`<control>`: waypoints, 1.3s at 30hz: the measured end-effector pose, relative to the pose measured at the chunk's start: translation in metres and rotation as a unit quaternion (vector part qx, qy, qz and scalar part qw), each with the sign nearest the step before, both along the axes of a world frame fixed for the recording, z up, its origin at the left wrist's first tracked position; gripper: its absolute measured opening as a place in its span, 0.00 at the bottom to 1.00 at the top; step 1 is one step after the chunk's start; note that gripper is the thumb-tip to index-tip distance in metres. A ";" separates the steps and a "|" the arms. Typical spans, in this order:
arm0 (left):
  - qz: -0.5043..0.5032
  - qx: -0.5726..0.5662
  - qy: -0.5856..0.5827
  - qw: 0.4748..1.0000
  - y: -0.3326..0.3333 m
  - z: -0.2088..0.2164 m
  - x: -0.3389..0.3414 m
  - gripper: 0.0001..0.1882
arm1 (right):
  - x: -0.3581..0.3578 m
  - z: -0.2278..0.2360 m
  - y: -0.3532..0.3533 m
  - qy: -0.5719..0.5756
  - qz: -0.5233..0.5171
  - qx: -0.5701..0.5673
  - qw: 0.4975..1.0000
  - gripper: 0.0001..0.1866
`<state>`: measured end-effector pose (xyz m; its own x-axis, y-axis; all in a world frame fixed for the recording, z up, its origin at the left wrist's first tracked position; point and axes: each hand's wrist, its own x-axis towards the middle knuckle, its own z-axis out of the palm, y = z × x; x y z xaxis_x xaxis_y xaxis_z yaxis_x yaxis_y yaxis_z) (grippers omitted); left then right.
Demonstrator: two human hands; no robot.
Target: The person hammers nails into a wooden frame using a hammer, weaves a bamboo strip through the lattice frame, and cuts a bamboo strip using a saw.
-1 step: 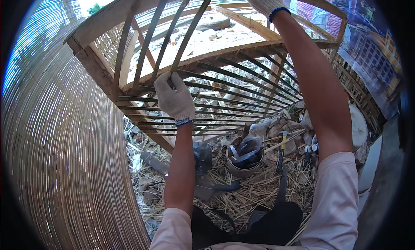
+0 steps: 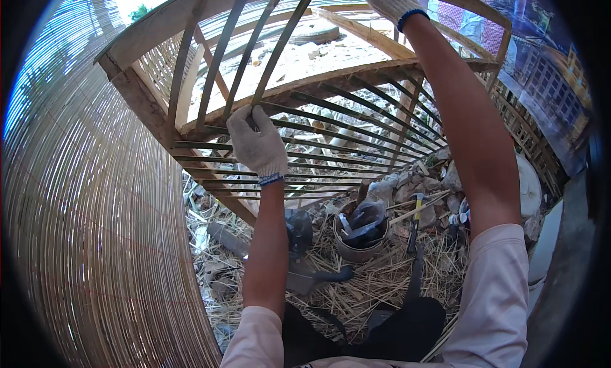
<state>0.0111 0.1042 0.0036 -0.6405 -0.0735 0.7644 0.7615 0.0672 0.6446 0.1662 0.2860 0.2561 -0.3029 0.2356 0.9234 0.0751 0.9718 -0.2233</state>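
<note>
The left hand (image 2: 257,142), in a whitish knitted glove, is pinched on the lower end of a dark, narrow slat (image 2: 280,50) at the middle rail of a brown, slatted wooden frame (image 2: 375,71). The right hand (image 2: 389,6), gloved alike, is at the top rail; its fingertips are cut off, so its grip cannot be told. Below, straw-littered ground (image 2: 372,282) bears a round bucket (image 2: 358,253) and a yellow-and-black hammer (image 2: 415,225). A tan reed screen (image 2: 102,228) bounds the left side. Gaps between slats open onto sunlit rubble (image 2: 310,52).
</note>
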 end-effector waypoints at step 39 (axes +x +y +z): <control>-0.045 0.024 -0.034 0.998 0.002 0.001 0.006 0.08 | 0.006 0.008 0.005 -0.039 0.005 -0.033 0.999 0.54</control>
